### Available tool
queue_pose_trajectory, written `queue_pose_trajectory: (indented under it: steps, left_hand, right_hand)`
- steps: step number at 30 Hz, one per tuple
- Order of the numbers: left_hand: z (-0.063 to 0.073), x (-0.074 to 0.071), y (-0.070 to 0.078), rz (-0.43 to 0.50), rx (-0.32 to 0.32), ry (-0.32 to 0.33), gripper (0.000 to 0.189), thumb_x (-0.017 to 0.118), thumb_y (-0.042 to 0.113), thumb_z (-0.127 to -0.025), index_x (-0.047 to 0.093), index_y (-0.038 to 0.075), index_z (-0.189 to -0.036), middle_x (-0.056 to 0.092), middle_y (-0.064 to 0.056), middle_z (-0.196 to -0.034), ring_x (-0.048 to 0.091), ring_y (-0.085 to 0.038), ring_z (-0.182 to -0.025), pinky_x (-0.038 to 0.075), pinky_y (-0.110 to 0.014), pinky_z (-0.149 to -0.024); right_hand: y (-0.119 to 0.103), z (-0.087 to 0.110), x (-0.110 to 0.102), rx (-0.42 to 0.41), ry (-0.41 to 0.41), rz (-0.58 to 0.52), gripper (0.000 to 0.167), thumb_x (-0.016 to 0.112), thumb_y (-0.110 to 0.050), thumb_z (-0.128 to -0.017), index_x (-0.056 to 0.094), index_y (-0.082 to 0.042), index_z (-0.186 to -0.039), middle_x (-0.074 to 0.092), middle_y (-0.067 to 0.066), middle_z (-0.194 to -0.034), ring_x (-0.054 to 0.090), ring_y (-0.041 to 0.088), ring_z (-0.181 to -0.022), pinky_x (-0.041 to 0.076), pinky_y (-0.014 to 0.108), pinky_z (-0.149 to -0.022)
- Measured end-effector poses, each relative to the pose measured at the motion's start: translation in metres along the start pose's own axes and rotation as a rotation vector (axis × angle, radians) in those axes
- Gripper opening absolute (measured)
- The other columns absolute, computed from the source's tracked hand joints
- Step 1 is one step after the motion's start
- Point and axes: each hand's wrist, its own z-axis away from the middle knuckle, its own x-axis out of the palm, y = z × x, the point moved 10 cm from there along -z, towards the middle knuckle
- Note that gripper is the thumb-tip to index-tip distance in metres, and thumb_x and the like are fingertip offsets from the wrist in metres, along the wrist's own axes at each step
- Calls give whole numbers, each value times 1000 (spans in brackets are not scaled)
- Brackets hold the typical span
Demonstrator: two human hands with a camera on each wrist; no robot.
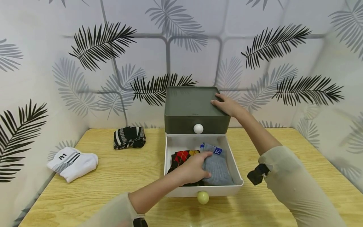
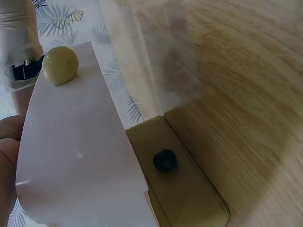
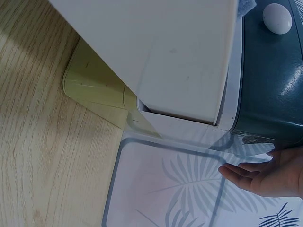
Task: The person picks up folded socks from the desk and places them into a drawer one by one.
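A pulled-out white drawer (image 1: 204, 191) with a pale yellow knob (image 1: 203, 197) holds folded socks. The left hand (image 1: 193, 168) reaches into it, thumb and fingers apart, touching the folded grey socks (image 1: 216, 167) with a blue label. Partly hidden beneath that hand are red, yellow and black argyle socks (image 1: 181, 157). On the right edge of the dark green cabinet top (image 1: 193, 101), the right hand (image 1: 227, 105) rests with fingers extended. The right wrist view shows this hand (image 3: 265, 177) beside the cabinet, its fingers loosely bent.
White socks (image 1: 74, 162) with dark stripes lie at the table's left. Behind them are black-and-white patterned socks (image 1: 129, 138). A yellow lower drawer (image 2: 182, 189) with a dark knob sits under the white one. The patterned wall (image 1: 195, 56) stands directly behind the cabinet.
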Motion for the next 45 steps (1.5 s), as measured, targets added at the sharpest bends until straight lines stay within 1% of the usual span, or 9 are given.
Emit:
queue_pose_trajectory:
  steps: [5,12,17,21,24,31,37,41,45]
  left_hand:
    - [-1,4,16,-271,88,2,55,67,8,-84,45,-2,-134,50,-12,-130,45,-23,-120,42,-31,-92]
    - [4,-2,45,-632,185,96,25,61,13,-88,65,3,-111,66,-2,-93,54,-8,-70,44,-19,-57]
    - [9,-12,48,-633,174,97,27,63,19,-89,66,5,-112,65,0,-94,59,-9,-84,45,-18,-63]
    - [16,-22,44,-561,162,97,35,63,20,-89,62,5,-120,65,-4,-105,60,-7,-69,45,-16,-56]
    - [21,-31,43,-488,180,113,35,62,18,-89,60,4,-122,65,-7,-104,50,-8,-46,43,-16,-50]
    - [46,-43,32,-83,222,89,23,63,13,-88,66,4,-109,67,-4,-95,62,-10,-79,49,-19,-66]
    - [77,2,6,588,89,-258,21,55,7,-93,64,-7,-105,66,-14,-93,65,-25,-79,53,-34,-70]
    - [93,39,-14,721,-36,-412,30,47,14,-97,61,-9,-110,65,-16,-100,64,-25,-86,52,-36,-74]
    - [98,68,-37,816,-191,-471,41,43,25,-99,56,-7,-119,63,-16,-110,61,-21,-97,48,-33,-83]
  right_hand:
    - [0,0,1,-3,-5,-6,64,36,-37,-98,14,0,-146,12,26,-147,12,40,-133,14,51,-105]
    - [0,2,1,-1,-5,-16,64,36,-38,-98,14,0,-146,12,26,-147,12,41,-133,14,51,-105]
    - [-1,2,2,2,-10,-17,65,35,-38,-98,14,-1,-146,12,25,-148,13,41,-133,14,51,-105]
    - [-1,1,2,1,-11,-20,64,36,-38,-98,14,0,-146,12,25,-148,12,41,-133,14,51,-105]
    - [-1,-1,1,-4,-8,-20,65,36,-37,-98,14,0,-146,12,26,-147,12,41,-133,14,50,-105]
    - [-2,-1,2,-6,-2,-31,64,37,-36,-98,15,0,-146,12,25,-148,12,39,-134,14,49,-106]
    - [-2,0,2,-2,-10,-35,65,37,-37,-98,14,0,-146,11,25,-148,11,40,-134,14,50,-106]
    - [-1,0,0,-6,-7,-27,64,37,-36,-98,14,1,-146,12,25,-148,12,40,-133,14,50,-106]
    - [-1,-1,0,-4,-9,-33,64,37,-36,-98,14,0,-146,12,25,-148,12,40,-134,14,49,-106]
